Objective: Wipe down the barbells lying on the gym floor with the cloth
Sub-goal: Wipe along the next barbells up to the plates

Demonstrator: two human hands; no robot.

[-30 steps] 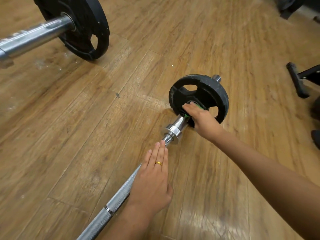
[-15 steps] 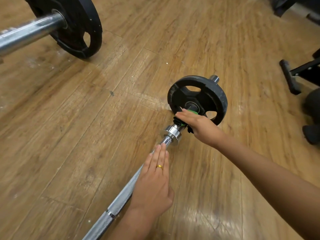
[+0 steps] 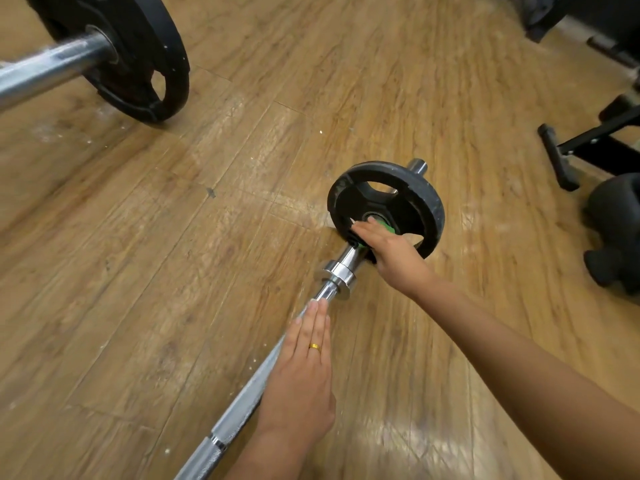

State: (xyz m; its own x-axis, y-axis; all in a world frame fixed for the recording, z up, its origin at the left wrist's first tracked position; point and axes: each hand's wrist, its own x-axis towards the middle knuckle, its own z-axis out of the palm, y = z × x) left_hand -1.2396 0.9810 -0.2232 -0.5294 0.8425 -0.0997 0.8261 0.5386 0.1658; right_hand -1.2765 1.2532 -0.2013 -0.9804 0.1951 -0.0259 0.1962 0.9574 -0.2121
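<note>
A chrome barbell (image 3: 239,412) lies on the wooden floor, running from the bottom centre up to a small black weight plate (image 3: 388,199). My left hand (image 3: 301,379) lies flat on the shaft with straight fingers pointing at the collar (image 3: 337,273). My right hand (image 3: 389,249) holds a green and black cloth (image 3: 384,226) against the sleeve, right at the plate's hub. The cloth is mostly hidden under the fingers. A second barbell (image 3: 52,69) with a larger black plate (image 3: 138,60) lies at the top left.
A black bench foot (image 3: 557,157) and dark round weights (image 3: 614,233) stand at the right edge. More dark equipment (image 3: 554,12) fills the top right corner. Bare wooden floor (image 3: 207,237) lies between the two barbells.
My right hand has slid the cloth along the sleeve, back a little and then up against the plate's hub again. My left hand stays flat on the shaft.
</note>
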